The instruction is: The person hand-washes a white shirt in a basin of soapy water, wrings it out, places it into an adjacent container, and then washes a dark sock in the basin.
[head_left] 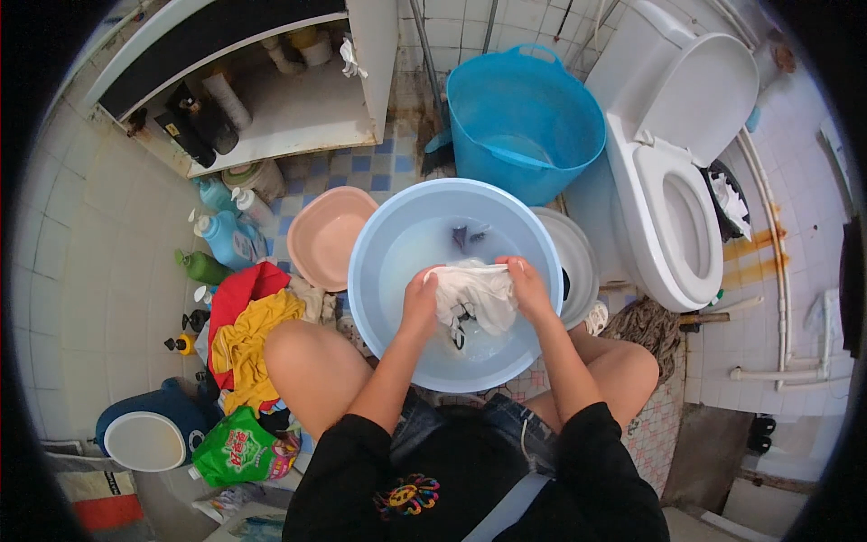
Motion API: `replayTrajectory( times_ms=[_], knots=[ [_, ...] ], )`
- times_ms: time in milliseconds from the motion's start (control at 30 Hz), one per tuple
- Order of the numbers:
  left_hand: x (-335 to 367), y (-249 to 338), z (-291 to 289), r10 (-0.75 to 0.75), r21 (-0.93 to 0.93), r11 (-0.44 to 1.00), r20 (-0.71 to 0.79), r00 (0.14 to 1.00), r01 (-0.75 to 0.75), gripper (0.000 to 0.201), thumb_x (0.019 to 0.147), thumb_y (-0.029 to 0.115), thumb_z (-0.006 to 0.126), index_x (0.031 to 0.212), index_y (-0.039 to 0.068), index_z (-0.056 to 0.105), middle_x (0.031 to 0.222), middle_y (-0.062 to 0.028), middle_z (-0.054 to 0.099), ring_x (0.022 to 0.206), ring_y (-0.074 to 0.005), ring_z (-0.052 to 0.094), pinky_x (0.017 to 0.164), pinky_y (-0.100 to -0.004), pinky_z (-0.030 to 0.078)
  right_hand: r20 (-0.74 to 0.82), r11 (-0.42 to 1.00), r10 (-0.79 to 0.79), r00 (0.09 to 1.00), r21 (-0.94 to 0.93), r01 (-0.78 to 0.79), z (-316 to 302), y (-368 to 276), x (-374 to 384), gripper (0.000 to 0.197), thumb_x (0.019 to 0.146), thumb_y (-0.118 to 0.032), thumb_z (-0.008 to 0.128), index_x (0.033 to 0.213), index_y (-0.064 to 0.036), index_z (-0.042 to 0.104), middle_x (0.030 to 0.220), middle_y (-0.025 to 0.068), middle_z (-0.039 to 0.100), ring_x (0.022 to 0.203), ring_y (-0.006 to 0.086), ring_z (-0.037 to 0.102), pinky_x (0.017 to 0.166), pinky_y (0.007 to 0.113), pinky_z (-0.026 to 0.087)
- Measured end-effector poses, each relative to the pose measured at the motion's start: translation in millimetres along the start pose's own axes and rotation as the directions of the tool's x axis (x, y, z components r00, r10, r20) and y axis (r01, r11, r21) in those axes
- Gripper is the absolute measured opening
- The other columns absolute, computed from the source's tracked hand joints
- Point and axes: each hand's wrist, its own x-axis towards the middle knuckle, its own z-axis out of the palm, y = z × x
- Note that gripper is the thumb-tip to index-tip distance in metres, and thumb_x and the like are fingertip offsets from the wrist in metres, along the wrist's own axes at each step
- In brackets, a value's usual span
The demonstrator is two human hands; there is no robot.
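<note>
A wet white cloth garment with some black parts is stretched between my two hands over a light blue basin. My left hand is closed on its left edge, and my right hand pinches its upper right edge. The garment's lower part hangs to the cloudy, sudsy water. A small dark piece of cloth floats in the water beyond it. Exactly what kind of garment this is, I cannot make out.
Beyond the basin are a pink basin, a tall blue tub and a toilet. Red and yellow clothes lie at my left near several bottles and a green bag. A mop head rests at right.
</note>
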Motion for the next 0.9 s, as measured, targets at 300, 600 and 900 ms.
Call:
replayTrajectory(
  times_ms=[300,600,900],
  knots=[
    [-17.1,-50.4,10.3,0.143,0.426,0.880,0.181,0.973,-0.209,0.031,0.090,0.014,0.037,0.115,0.000,0.047,0.113,-0.0109,0.051,0.098,-0.0159,0.052,0.086,-0.0273,0.040,-0.010,0.800,-0.525,0.851,-0.348,0.489,71.6,-6.1,-38.7,0.035,0.094,-0.025,0.029,0.108,0.0002,0.049,0.101,0.0141,0.058,0.096,0.0226,0.054,0.088,0.032,0.038],
    [-15.2,10.9,15.6,0.010,0.282,0.956,0.224,0.975,-0.075,0.029,0.081,0.007,0.050,0.110,0.004,0.053,0.104,-0.0099,0.056,0.093,-0.0159,0.053,0.082,-0.0281,0.041,-0.043,0.974,-0.190,0.981,-0.132,0.183,3.2,2.3,3.3,0.027,0.092,-0.021,0.037,0.087,-0.0001,0.053,0.082,0.0114,0.062,0.073,0.0172,0.056,0.069,0.029,0.044],
    [-15.9,32.3,7.9,-0.034,0.725,0.680,0.177,0.984,-0.107,0.019,0.073,0.013,0.061,0.087,0.001,0.062,0.089,-0.0165,0.059,0.082,-0.0300,0.056,0.071,-0.0337,0.043,0.208,0.934,-0.175,0.962,-0.274,0.229,2.1,-41.4,-12.9,0.028,0.079,-0.017,0.061,0.100,0.0001,0.055,0.087,0.0064,0.062,0.086,0.0134,0.055,0.075,0.028,0.044]
  ],
)
